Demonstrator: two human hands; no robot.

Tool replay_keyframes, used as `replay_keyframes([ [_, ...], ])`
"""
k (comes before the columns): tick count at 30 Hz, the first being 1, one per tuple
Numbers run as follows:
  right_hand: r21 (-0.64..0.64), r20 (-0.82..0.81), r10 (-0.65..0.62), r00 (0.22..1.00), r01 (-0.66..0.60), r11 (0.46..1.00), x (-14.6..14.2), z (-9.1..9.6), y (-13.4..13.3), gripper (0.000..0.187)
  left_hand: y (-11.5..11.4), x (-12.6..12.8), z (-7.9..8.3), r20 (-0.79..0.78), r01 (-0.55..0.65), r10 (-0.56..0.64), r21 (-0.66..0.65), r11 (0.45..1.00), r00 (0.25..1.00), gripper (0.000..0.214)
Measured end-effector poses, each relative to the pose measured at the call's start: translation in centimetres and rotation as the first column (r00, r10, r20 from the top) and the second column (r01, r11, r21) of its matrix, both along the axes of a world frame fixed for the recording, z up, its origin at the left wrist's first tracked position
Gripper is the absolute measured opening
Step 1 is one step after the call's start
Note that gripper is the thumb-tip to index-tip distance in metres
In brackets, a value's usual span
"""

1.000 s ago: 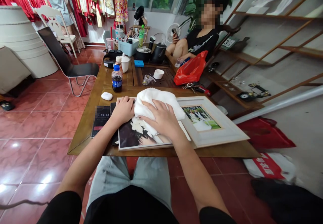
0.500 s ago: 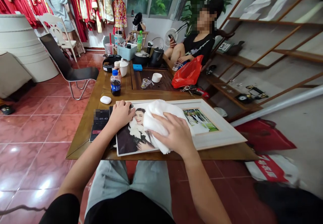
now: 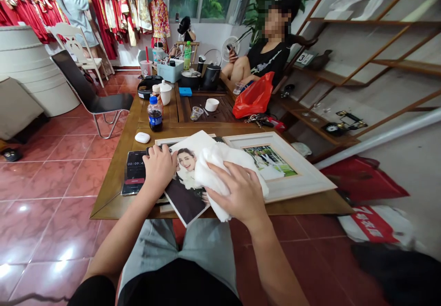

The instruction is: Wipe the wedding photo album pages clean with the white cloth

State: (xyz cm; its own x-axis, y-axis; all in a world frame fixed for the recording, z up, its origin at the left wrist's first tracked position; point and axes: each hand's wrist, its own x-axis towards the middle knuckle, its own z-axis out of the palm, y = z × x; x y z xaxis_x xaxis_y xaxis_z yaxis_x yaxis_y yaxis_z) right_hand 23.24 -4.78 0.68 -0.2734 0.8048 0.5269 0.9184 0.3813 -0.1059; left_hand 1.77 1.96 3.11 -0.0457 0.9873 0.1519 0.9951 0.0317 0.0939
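A wedding photo print (image 3: 191,203) lies turned at an angle on the table, partly over the framed picture's light border. My left hand (image 3: 160,167) is closed at its left edge, thumb on the photo side and fingers curled; the fingertips are partly hidden. My right hand (image 3: 237,191) grips a bunched white cloth (image 3: 211,170), which rests on the photo's right part and covers some of it. To the right lies the framed picture (image 3: 303,170), with a smaller outdoor photo inside. A phone (image 3: 135,172) showing a timer lies just left of my left hand.
Beyond the photo stand a cola bottle (image 3: 155,116), a white earbud case (image 3: 142,137), a white cup (image 3: 212,104) and a red plastic bag (image 3: 254,95). A seated person (image 3: 268,58) holds a phone at the far right. Wooden shelves (image 3: 344,83) line the right wall.
The photo print has turned and its lower corner now juts past the table's front edge. My left hand has shifted slightly left and down; the cloth stays in my right hand.
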Motion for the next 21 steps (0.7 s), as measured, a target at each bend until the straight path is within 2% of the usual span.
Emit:
replay_keyframes([
  [9, 0.002, -0.03, 0.106, 0.994, -0.106, 0.994, -1.5, 0.4, -2.1, 0.05, -1.9, 0.0, 0.2, -0.039, -0.092, 0.091, -0.026, 0.995, 0.995, 0.047],
  [13, -0.03, -0.044, 0.148, 0.988, -0.149, 0.988, -2.6, 0.2, -3.2, 0.055, -2.1, -0.4, 0.1, -0.001, -0.074, 0.074, -0.039, 0.996, 0.997, 0.046],
  [18, -0.078, -0.023, 0.123, 0.992, -0.125, 0.989, -3.9, -0.1, -4.0, 0.072, -2.3, -0.8, -0.4, 0.04, -0.052, 0.051, 0.025, 0.998, 0.998, 0.042],
  [21, -0.088, -0.006, 0.128, 0.992, -0.128, 0.988, -4.1, -0.2, -4.1, 0.071, -2.3, -1.2, -0.5, 0.099, -0.019, 0.012, 0.062, 0.998, 0.995, 0.039],
])
